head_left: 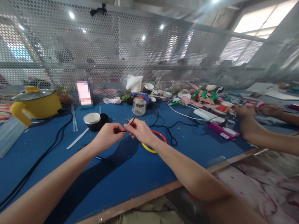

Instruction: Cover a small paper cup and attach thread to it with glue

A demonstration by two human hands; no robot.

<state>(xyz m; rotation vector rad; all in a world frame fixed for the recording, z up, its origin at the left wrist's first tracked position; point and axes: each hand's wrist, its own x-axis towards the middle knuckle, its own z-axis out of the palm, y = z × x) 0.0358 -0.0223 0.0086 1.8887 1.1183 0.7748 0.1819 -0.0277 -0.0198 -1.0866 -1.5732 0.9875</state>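
Note:
Pinched between the fingertips of both hands is a thin black cord (pixel 121 131), held above the blue table. My left hand (pixel 107 137) has its fingers closed on one part of it. Close beside, almost touching, my right hand (pixel 142 133) grips another part, and a short dark end sticks up past its thumb. Behind my left hand stands a small cup (pixel 93 124) with a black outside and white inside, next to a round black piece (pixel 104 119). A red and yellow ring (pixel 161 135) lies partly under my right forearm.
A clear jar (pixel 139 107) and a blue glue gun (pixel 145 97) stand behind my hands. At left are a yellow pot (pixel 44 104) and a phone (pixel 84 93). Black cables run to a purple power strip (pixel 223 130). A co-worker's hands (pixel 247 116) work at right.

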